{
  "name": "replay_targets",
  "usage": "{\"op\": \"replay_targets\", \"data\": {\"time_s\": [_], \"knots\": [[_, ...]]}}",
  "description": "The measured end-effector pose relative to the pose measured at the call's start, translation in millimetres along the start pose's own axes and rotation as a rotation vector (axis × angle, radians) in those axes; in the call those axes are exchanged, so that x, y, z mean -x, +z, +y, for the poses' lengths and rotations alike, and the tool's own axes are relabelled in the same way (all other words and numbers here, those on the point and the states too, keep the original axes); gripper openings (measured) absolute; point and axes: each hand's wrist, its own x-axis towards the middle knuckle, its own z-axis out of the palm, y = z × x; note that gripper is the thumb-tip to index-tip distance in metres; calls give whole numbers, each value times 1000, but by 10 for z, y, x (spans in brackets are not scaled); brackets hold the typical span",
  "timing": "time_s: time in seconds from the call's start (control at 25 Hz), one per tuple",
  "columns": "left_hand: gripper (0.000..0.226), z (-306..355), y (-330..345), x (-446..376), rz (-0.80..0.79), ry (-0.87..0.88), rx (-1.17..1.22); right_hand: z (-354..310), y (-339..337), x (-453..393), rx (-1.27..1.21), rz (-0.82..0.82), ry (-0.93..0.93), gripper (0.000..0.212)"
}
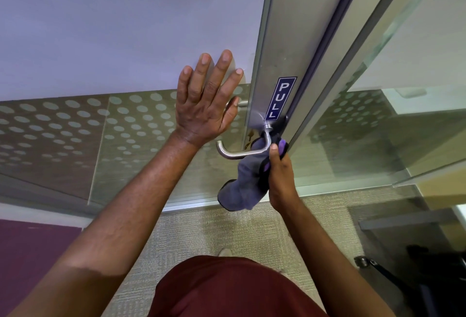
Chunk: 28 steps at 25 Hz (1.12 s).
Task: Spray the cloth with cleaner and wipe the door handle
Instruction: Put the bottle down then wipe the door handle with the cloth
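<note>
Beige, finely ribbed carpet (227,228) underfoot, with a purple patch (32,253) at lower left. Nearest, a dark red garment (227,289) filling the bottom edge, cut off below; just beyond it a pale shoe tip (225,252), mostly hidden. At lower right, dark shapes (423,266) behind glass, too dim to make out.

Farther up, right hand (281,178) closed tight around a bunched cloth (248,178), soft and grey with a purple-and-black edge, thumb pressed on top; fingers hidden behind the fabric. Cloth wrapped against the bend of the door handle (242,151) near its base, loose end hanging below. Handle a brushed-metal tube, curved, its free end bare and pointing left; base partly covered by cloth. Brownish marks on the frame just beside the base, too small to identify.

Left hand (204,107) spread flat, fingers apart, against the glass door panel (126,39), holding nothing. Behind its thumb, a second metal lever (239,103) on the far side of the glass, mostly hidden.

Lower glass frosted with rows of pale oval dots (75,127); above, plain and hazy. Matte aluminium door frame (277,52) with a blue "PULL" sticker (280,98) just above the handle. Beyond, a second glass pane (403,89), blurred with reflections.
</note>
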Motion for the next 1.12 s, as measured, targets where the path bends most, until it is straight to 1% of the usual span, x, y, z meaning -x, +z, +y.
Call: {"op": "replay_targets", "data": {"time_s": [0.08, 0.16, 0.28, 0.36, 0.44, 0.56, 0.6, 0.72, 0.8, 0.92, 1.04, 1.08, 1.12], "knots": [[56, 4, -6, -5, 0, -3, 1, -36, -47, 13, -8, -30, 60, 28], [56, 1, -10, -12, 0, -3, 0, 9, -27, 98, 7, -51, 69, 32], [55, 1, -19, -13, -5, 1, 3, 153, 61, 295, 83, 8, -17, 34], [56, 0, -18, -12, -5, 3, 3, 199, 91, 413, 93, 72, -83, 32], [56, -1, -12, -6, -6, 5, 1, 160, 62, 473, 140, 127, -194, 29], [55, -8, -2, -2, -4, 6, 3, 47, 30, 395, 326, 185, -432, 29], [56, -9, 0, 0, -4, 5, 4, 1, 47, 325, 396, 198, -479, 34], [57, -10, 2, 1, -1, 6, 1, -120, 163, 121, 719, 191, -528, 54], [57, -10, 2, 2, 0, 9, 2, -116, 188, 60, 944, 203, -554, 58], [57, -14, 12, 2, 5, 9, -4, -76, 90, 23, 1139, 185, -643, 58], [57, -10, 14, 7, 7, 3, -6, -93, 17, -44, 1351, 58, -768, 52], [57, -10, 14, 6, 5, -1, 0, -86, 10, -66, 1371, 39, -806, 50], [56, -10, 10, 5, 2, -3, 3, -63, 15, -72, 1310, 51, -822, 48]]}}
